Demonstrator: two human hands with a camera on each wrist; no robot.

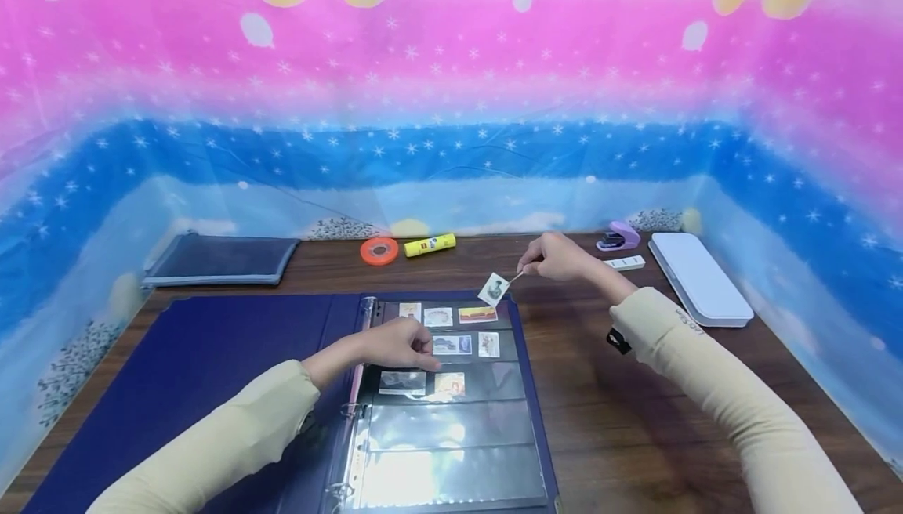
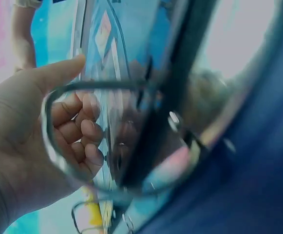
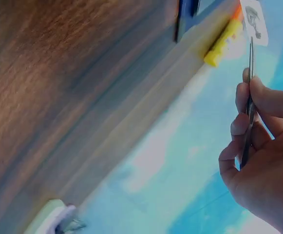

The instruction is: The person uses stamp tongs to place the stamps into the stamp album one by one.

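My right hand (image 1: 553, 255) is raised over the far right corner of the album, pinching a pair of metal tweezers (image 3: 251, 61) between thumb and fingers. At the tweezers' tips hangs a small white-edged stamp (image 1: 494, 289), tilted, with a dark picture on it. My left hand (image 1: 397, 342), its fingers loosely bent, is over the stamp page (image 1: 487, 420) and partly hides the second row. In the left wrist view its fingertips (image 2: 93, 153) are right at the clear page, behind a blurred binder ring (image 2: 48, 131). Several stamps (image 1: 453, 345) sit in the upper three rows.
The open dark blue album cover (image 1: 233, 365) spreads to the left. Along the back lie a mesh pouch (image 1: 222, 259), orange tape roll (image 1: 379, 251), yellow glue stick (image 1: 430, 245), purple stapler (image 1: 619, 237), white strip (image 1: 625, 263) and white case (image 1: 701, 279). A patterned cloth hangs behind.
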